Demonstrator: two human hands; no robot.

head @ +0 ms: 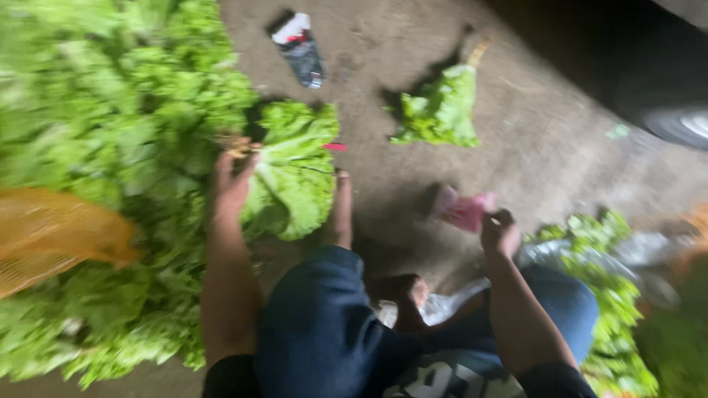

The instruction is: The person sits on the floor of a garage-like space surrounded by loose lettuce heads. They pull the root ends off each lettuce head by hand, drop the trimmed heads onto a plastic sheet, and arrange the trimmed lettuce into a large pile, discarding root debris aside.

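Leafy green lettuce head (pixel 295 173), lying against the pile, pink packet (pixel 463 210), held up

— Where are the hands?

— The left hand (pixel 232 180) sits left of centre in the frame, forearm running up from the bottom edge, fingers curled shut around something. The right hand (pixel 499 234) is right of centre, lower, forearm angled up from the bottom right.

— Is the right one gripping?

— Closed into a loose fist, fingers pinching; blur hides the details.
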